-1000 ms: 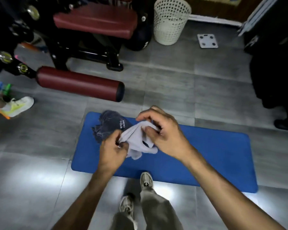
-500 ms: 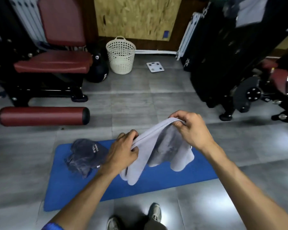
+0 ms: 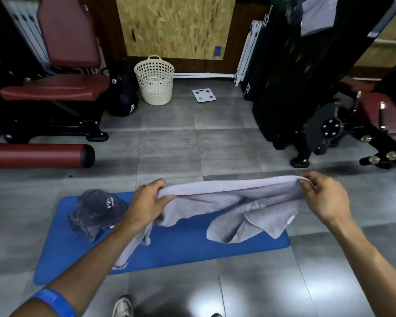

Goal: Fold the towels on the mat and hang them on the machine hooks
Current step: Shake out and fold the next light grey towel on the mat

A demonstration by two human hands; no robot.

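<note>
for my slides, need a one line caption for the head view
Both hands, left hand and right hand, stretch a light grey towel above the blue mat.

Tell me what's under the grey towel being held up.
The blue mat lies beneath the light grey towel, which both hands stretch above it. Whatever mat area sits behind the hanging cloth is hidden.

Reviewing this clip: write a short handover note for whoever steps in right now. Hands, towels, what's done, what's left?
Left hand and right hand each grip an end of the light towel, stretched out above the blue mat, not yet folded.
The dark towel lies bunched on the mat's left end.
Done: the light towel is picked up.
Left: fold both towels, then hang them on the machine hooks.
</note>
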